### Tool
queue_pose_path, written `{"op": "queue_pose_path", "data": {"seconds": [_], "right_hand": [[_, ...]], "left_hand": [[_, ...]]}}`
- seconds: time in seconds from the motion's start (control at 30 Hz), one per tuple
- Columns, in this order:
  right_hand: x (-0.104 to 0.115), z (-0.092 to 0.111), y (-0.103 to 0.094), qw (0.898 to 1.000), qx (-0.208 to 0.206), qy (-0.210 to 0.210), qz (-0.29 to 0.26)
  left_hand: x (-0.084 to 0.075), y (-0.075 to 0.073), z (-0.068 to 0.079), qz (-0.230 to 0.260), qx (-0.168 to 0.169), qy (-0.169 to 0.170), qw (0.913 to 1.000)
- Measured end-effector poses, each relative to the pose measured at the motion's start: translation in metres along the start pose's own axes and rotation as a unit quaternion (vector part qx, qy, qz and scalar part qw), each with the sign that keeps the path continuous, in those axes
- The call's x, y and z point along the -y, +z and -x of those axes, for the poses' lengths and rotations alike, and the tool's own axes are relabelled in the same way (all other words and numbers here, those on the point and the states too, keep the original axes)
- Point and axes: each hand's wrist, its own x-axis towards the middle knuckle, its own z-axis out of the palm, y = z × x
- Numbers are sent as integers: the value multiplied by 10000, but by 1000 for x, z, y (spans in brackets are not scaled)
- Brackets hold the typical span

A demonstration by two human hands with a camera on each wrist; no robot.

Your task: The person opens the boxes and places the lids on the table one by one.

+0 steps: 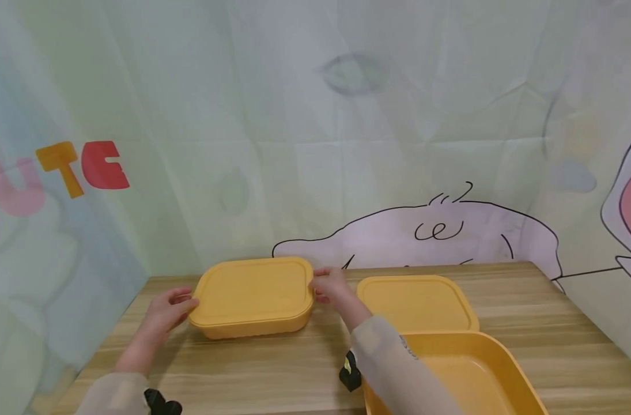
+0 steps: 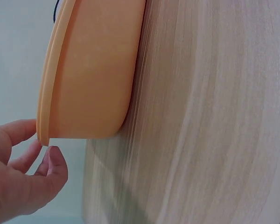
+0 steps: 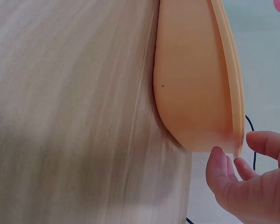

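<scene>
A yellow plastic box with a lid on it (image 1: 253, 294) stands on the wooden table at its back left. My left hand (image 1: 167, 311) holds the rim at the left end, thumb at the lid's edge and fingers curled below it. At the opposite end my right hand (image 1: 336, 288) holds the rim in much the same way. In the left wrist view, the lid's edge (image 2: 45, 107) lies between thumb and fingers. Fingers (image 3: 219, 170) bend under the rim in the right wrist view; how firmly they press I cannot tell.
A flat yellow lid (image 1: 416, 302) lies on the table (image 1: 274, 374) to the right. In front of it sits a larger open yellow container (image 1: 507, 369), partly under my right sleeve. A printed cloth (image 1: 294, 190) hangs along the table's back edge.
</scene>
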Motion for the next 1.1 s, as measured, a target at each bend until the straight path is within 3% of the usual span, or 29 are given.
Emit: {"op": "queue_pose_path", "data": {"seconds": [0.33,0.73,1.1], "right_hand": [[-8,-1,5,9997,171,-44,-149],[-7,-7,6,9999,26,-6,-141],[-5,-10,10,9999,-68,22,-152]], "left_hand": [[4,5,-2,55,44,-20,10000],[2,8,-9,142,22,-61,9999],[3,3,-15,296,265,-91,9992]]}}
